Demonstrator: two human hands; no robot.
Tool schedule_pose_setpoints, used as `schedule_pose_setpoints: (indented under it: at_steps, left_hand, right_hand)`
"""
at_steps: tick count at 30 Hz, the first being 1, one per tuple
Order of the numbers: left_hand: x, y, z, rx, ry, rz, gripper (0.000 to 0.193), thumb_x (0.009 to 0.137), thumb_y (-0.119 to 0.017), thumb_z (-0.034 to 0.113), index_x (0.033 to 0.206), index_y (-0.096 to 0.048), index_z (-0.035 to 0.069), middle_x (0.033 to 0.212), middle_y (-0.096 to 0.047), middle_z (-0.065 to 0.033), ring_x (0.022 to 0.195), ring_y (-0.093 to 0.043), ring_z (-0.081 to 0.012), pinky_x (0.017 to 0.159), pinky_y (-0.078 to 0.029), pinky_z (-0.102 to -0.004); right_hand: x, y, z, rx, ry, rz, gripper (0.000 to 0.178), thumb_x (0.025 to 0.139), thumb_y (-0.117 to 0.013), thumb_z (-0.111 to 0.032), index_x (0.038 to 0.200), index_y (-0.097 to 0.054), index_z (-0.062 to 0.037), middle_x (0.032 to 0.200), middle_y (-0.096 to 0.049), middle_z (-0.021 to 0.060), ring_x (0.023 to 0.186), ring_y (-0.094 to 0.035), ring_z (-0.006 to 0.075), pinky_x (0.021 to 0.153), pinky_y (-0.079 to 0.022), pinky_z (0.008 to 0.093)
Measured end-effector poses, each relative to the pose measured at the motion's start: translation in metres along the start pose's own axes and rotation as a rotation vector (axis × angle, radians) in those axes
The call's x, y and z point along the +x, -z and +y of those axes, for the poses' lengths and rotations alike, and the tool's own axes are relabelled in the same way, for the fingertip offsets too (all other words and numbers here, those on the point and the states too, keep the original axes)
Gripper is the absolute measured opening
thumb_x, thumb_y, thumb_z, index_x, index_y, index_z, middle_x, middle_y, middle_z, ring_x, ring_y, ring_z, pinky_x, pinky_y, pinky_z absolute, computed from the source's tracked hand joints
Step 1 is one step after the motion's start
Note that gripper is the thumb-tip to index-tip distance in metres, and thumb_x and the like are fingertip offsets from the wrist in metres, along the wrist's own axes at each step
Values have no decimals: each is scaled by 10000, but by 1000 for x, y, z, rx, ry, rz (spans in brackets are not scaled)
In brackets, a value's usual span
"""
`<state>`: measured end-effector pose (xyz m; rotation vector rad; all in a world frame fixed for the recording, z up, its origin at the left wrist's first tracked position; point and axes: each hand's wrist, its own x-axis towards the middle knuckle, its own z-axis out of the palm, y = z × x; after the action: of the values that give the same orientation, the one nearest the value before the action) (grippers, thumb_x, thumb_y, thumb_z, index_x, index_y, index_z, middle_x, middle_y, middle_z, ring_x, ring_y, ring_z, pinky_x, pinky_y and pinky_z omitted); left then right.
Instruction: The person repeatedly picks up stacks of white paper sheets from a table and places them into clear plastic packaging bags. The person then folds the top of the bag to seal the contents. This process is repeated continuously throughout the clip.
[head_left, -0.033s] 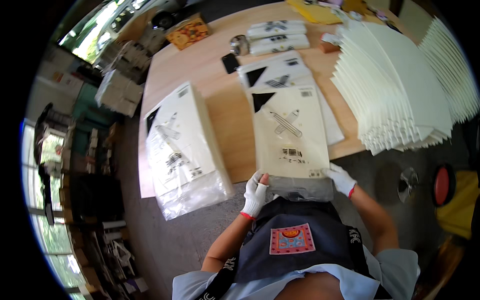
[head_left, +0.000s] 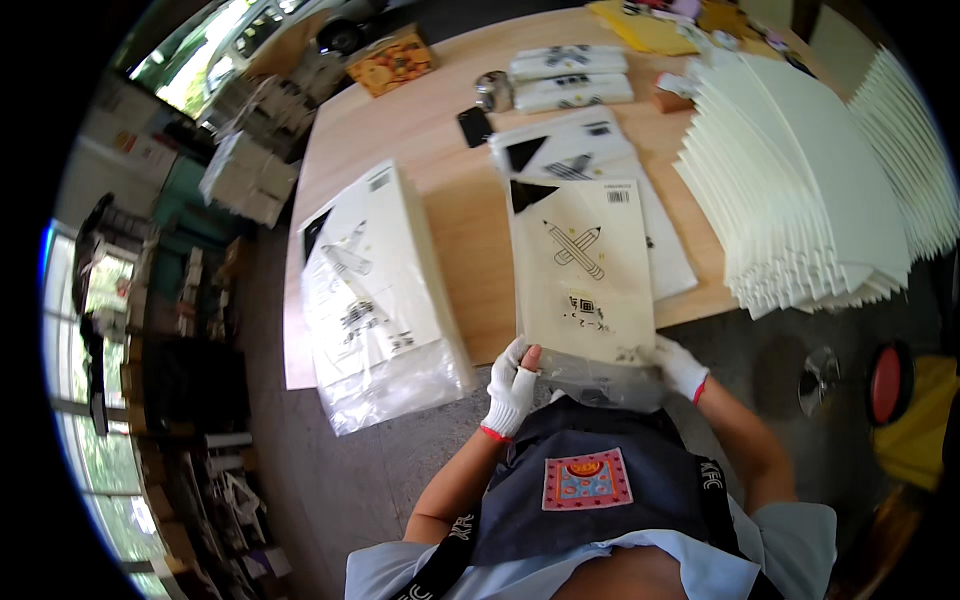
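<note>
A clear plastic bag of cream paper sheets (head_left: 580,325), printed with crossed pencils and a black corner, lies in front of me, its loose plastic end toward my apron. My left hand (head_left: 512,385), in a white glove with a bare thumb tip, is closed on the bag's near left corner, thumb on top. My right hand (head_left: 682,368), gloved in white, pinches the near right corner; its fingertips are partly behind the plastic. Under the bag's far part is a stack of white printed bags (head_left: 660,235). To the left rests a thick pile of filled bags (head_left: 375,270).
Fanned stacks of cream sheets (head_left: 800,190) cover the table's right side. Toward the back are rolled white bags (head_left: 575,92), a black phone (head_left: 475,127), a tape roll (head_left: 492,92) and a fruit-printed box (head_left: 392,62). A red round stool (head_left: 888,372) stands at right.
The bag in my hands has shifted slightly left and toward me over the white stack. My right hand has moved a little inward. The whole view has swung slightly.
</note>
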<state>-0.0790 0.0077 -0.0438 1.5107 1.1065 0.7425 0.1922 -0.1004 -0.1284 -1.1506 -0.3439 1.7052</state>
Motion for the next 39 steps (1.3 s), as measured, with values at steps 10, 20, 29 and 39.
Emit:
schedule_pose_setpoints:
  at_steps: [10, 20, 29, 39]
  left_hand:
    - [-25, 199, 91, -221, -481, 867, 278, 977, -401, 229, 1059, -553, 11, 883, -541, -32, 753, -532, -103, 577, -444, -223]
    - [-49, 191, -145, -747, 123, 983, 434, 921, -457, 423, 1053, -582, 29, 866, -598, -65, 762, -568, -176, 657, -476, -341]
    - [16, -30, -70, 361, -157, -236, 184, 871, -588, 248, 909, -566, 69, 773, -630, -147, 746, -632, -299, 624, -477, -364]
    - [149, -124, -21, 848, -332, -368, 246, 811, -597, 346, 815, -644, 104, 871, -620, -124, 875, -572, -340, 755, -454, -436]
  right_hand:
    - [108, -254, -72, -612, 85, -459, 458, 878, -559, -463, 1012, -626, -30, 857, -656, 63, 717, -607, 151, 720, -481, 295]
    - [79, -260, -59, -1165, 374, -378, 410, 892, -480, -476, 781, -642, -116, 708, -679, 50, 674, -650, 180, 642, -483, 353]
    - [-13, -86, -10, -1014, -97, -158, 454, 909, -481, -443, 948, -620, -13, 801, -679, 91, 655, -630, 161, 638, -489, 302]
    - [-45, -24, 18, -501, 48, 223, 333, 930, -494, -286, 1004, -605, 19, 849, -671, 114, 715, -638, 170, 653, -512, 273]
